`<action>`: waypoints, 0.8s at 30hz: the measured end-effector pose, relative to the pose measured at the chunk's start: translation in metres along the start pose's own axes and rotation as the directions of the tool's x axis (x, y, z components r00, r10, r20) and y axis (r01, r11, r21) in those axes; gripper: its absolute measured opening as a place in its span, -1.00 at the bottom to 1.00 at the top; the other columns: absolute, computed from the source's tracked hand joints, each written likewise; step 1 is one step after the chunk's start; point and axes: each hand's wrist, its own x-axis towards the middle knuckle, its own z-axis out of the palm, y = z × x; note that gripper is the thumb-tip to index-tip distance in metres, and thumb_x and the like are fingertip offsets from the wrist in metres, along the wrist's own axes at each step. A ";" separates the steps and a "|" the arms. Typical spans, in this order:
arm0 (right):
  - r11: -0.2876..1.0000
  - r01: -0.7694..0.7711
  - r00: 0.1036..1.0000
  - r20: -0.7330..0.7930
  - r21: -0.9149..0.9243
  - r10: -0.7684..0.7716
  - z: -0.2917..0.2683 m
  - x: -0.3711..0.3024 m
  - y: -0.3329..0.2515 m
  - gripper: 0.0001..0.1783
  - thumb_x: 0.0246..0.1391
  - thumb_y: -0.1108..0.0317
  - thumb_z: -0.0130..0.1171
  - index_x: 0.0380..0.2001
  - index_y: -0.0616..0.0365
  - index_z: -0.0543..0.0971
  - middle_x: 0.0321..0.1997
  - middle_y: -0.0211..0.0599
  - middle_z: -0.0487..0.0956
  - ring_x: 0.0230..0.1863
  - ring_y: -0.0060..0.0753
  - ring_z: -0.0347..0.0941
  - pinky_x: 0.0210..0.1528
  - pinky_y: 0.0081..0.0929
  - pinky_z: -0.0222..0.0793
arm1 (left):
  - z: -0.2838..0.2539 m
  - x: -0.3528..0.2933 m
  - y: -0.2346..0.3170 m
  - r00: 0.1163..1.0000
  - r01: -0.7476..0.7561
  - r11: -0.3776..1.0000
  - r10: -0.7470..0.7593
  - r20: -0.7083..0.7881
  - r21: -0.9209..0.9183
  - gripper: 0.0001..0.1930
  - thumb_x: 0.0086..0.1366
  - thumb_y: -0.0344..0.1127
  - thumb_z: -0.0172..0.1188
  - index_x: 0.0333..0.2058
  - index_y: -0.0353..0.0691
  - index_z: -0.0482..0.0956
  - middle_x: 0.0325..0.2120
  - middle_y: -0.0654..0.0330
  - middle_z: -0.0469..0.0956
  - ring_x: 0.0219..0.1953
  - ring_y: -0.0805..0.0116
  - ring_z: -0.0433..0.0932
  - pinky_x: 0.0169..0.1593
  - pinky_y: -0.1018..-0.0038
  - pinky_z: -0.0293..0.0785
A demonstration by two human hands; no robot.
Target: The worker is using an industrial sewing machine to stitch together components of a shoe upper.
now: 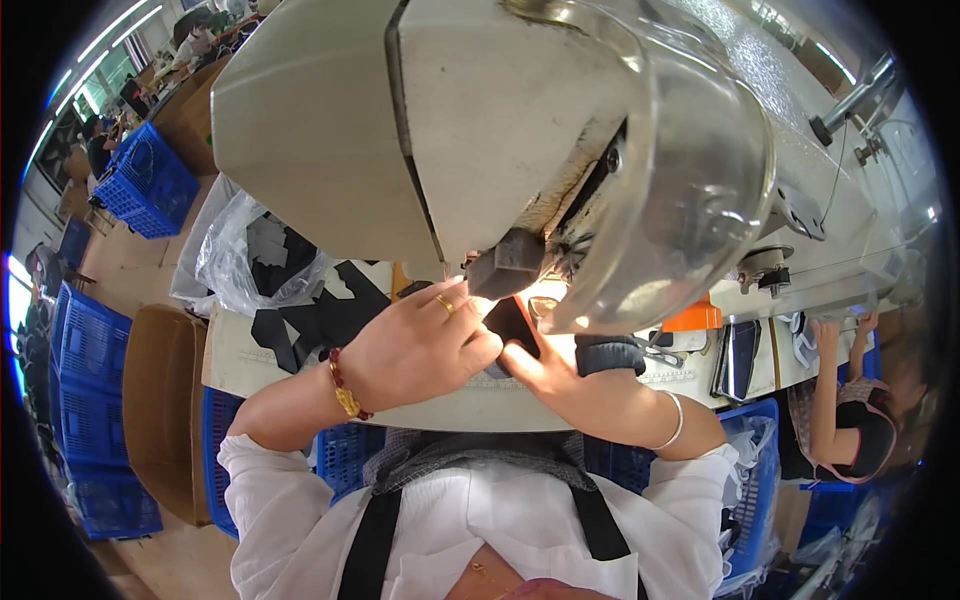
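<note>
A small black piece of material [512, 326] with an orange-lit edge lies under the beige sewing machine head [490, 130], in the glow of its lamp. My left hand [420, 340], with a ring and a beaded bracelet, is closed at the piece's left side, its thumb against the edge. From the right, my right hand [575, 385] pinches the same piece, thumb on the near edge; some fingertips are hidden. Cut black pieces [325, 318] lie spread on the table beside my left wrist.
A clear curved guard [690, 190] hangs over the right hand. An orange object [692, 314] and a dark roll [610, 355] sit right of it. Blue crates [90, 400] and a cardboard box [165, 410] stand left. Another person [845, 430] works at far right.
</note>
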 end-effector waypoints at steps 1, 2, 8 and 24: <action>0.999 -0.004 1.000 0.020 0.041 0.003 -0.003 0.000 0.003 -0.69 -0.03 0.24 0.17 -0.14 -0.05 0.53 0.01 -0.25 0.66 -0.05 -0.35 0.61 -0.19 -0.39 0.53 | 0.000 -0.003 -0.003 1.000 -0.001 0.998 0.000 -0.016 -0.061 -0.75 0.08 -0.41 0.25 -0.21 -0.24 0.57 -0.18 0.02 0.55 -0.11 0.06 0.64 -0.10 0.26 0.64; 0.997 -0.007 0.999 0.045 0.075 0.004 -0.006 -0.001 0.006 -0.67 -0.05 0.25 0.19 -0.15 -0.05 0.53 -0.01 -0.24 0.66 -0.07 -0.36 0.60 -0.20 -0.38 0.52 | -0.001 -0.009 -0.006 0.994 0.091 0.974 -0.100 -0.033 -0.207 -0.73 0.12 -0.48 0.23 -0.15 -0.28 0.54 -0.16 0.02 0.55 -0.07 0.06 0.63 -0.08 0.27 0.65; 0.997 0.034 0.999 0.038 0.066 -0.037 -0.014 0.002 0.013 -0.74 -0.11 0.32 0.23 -0.28 -0.06 0.47 0.12 -0.21 0.60 -0.18 -0.55 0.58 -0.49 -0.64 0.37 | 0.027 -0.026 -0.006 0.716 0.254 0.147 -0.693 0.084 -0.956 -0.63 0.43 -0.59 -0.05 0.18 -0.48 0.24 0.11 0.05 0.41 0.16 0.21 0.52 0.16 0.28 0.61; 0.980 0.056 0.978 0.188 0.190 -0.093 -0.011 0.002 0.017 -0.79 0.03 0.34 0.15 -0.21 -0.05 0.50 0.12 -0.20 0.59 -0.06 -0.44 0.60 -0.49 -0.62 0.45 | 0.001 -0.013 -0.007 0.984 0.166 0.927 -0.134 0.117 -0.337 -0.48 -0.10 -0.40 0.48 -0.19 -0.22 0.37 0.08 -0.03 0.51 0.06 -0.11 0.54 0.11 0.14 0.52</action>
